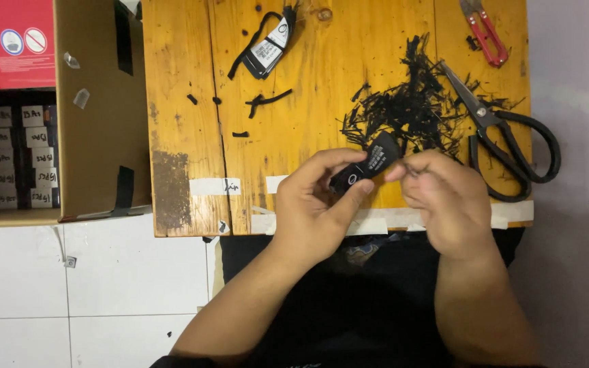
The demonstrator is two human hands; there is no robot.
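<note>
Both hands meeting low at centre: left hand pinching a small black tag, right hand nipping a thin black strand at its edge. Heap of black trimmings at one o'clock, black scissors at three. Another tagged piece at eleven, apparently untrimmed. Probably midway.

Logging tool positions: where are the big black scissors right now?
In the head view the black scissors lie on the wooden board's right edge, beside the pile of black trimmings, below the small red snips.
</note>
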